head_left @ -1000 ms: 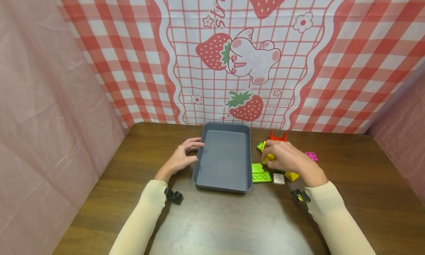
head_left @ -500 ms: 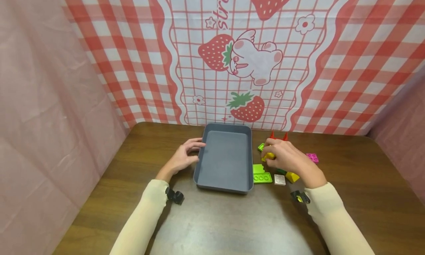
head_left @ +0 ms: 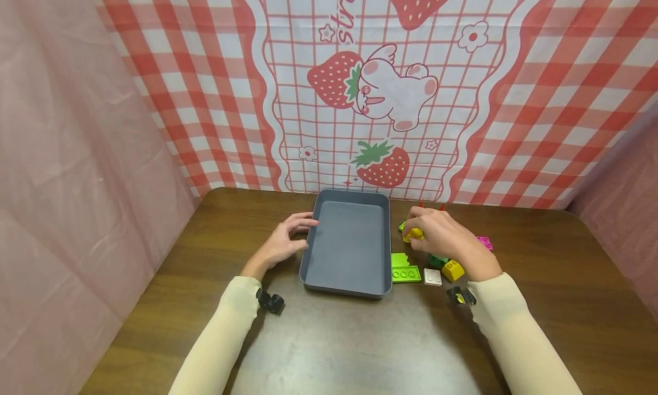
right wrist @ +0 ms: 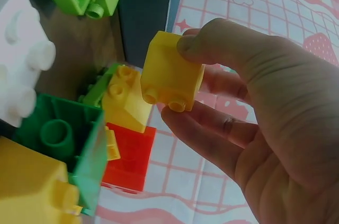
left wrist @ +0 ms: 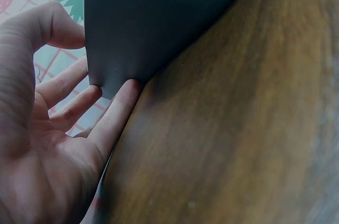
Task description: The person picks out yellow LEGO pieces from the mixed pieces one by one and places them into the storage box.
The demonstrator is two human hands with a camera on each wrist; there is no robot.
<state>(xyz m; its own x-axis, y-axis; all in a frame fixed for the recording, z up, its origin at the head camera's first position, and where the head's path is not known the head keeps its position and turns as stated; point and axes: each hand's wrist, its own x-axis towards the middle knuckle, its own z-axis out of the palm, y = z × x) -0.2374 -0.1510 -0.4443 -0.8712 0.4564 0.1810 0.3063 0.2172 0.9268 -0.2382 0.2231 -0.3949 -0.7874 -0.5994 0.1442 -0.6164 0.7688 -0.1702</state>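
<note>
In the head view my left hand [head_left: 281,241] is at the left side of a grey rectangular tray [head_left: 308,272]. Its fingertips touch the tray's outer wall [left wrist: 153,17], the fingers mostly extended. My right hand [head_left: 444,235], right of the tray, pinches a yellow building brick [right wrist: 172,70] between thumb and fingers, its studs showing in the right wrist view. Below and beside that hand lie a green brick [right wrist: 85,144], another yellow brick [right wrist: 124,97] and a red piece [right wrist: 127,160], partly covered by other bricks in this view.
Lime-green pieces [head_left: 406,274] lie against the tray's right side. A white brick [head_left: 432,277] and a yellow brick [head_left: 453,270] sit nearer me, and a pink brick [head_left: 485,242] farther right. A checked cloth [head_left: 205,98] hangs behind the wooden table [head_left: 329,343].
My right hand has lifted slightly with the yellow brick, uncovering more of the green and yellow bricks beneath it. The left hand keeps its place on the tray.
</note>
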